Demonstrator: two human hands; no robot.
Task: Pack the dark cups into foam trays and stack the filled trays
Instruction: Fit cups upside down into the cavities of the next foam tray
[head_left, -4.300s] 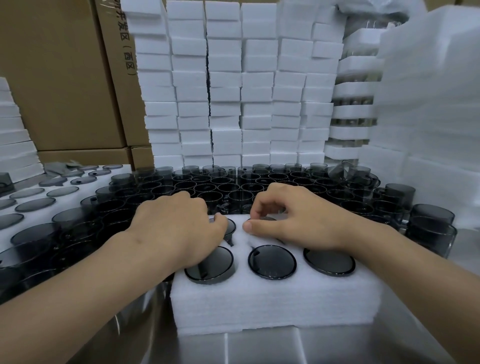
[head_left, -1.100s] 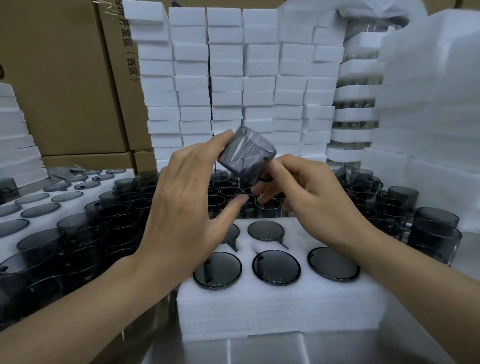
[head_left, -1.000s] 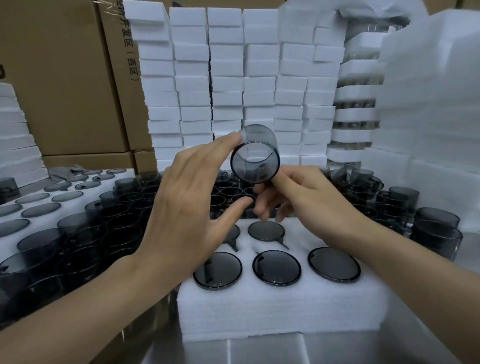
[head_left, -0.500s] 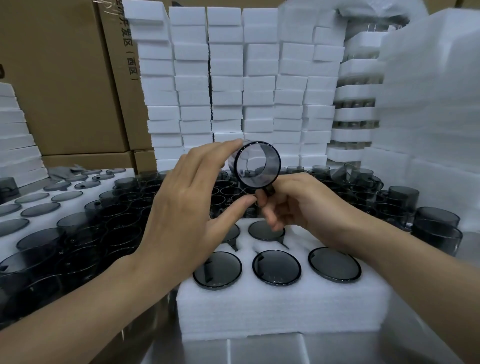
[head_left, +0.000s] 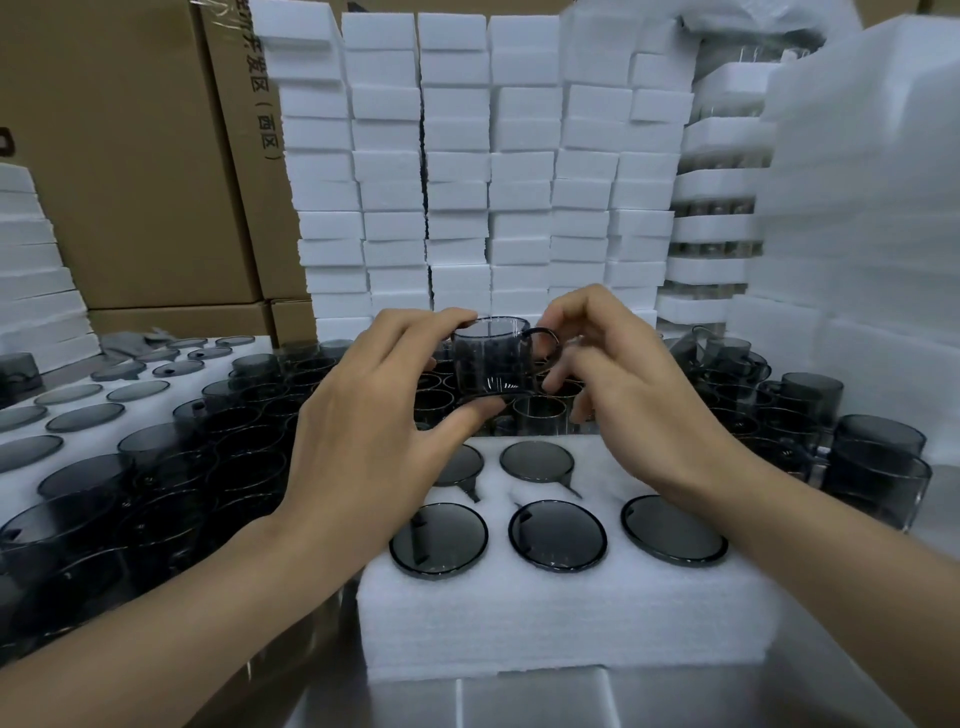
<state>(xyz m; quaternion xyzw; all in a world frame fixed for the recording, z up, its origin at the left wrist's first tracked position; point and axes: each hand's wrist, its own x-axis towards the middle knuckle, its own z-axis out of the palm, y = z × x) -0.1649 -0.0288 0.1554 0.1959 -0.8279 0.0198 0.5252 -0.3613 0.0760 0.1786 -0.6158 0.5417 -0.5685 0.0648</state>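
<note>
Both hands hold one dark translucent handled cup (head_left: 485, 358) up at 12 o'clock of the white foam tray w/ round pockets (head_left: 545, 629), over the loose cups just past its far edge. L hand (head_left: 374, 431) spans it end to end: index tip on the upper rim, thumb under the lower end. R hand (head_left: 639, 410) sits at 3 o'clock of the cup, fingers curled at the loop handle; reads as a pinch on it.

Change: half a sec ago the cup was higher w/ a round end facing the camera, sighted through like a lens. Now it's turned side-on, handle out to 3 o'clock, and lower. A few secs back both hands were down on the tray. So prob. the check is done, the cup passed, and it's headed for a pocket.

Tray: five seated cups (head_left: 557, 535) show flat discs up, three along the 6 o'clock row and two in the 12 o'clock row. That row's 3 o'clock end is hidden under the R wrist. It's likely the last free pocket, can't confirm. Which end of the held cup is up, can't tell for sure. It should go in like the others, handle in the slit.

If that fills the tray, stacking is next. A mass of loose dark cups (head_left: 249, 431) lies from 9 to 12 o'clock, more at 3 o'clock, so lots left to pack.
</note>
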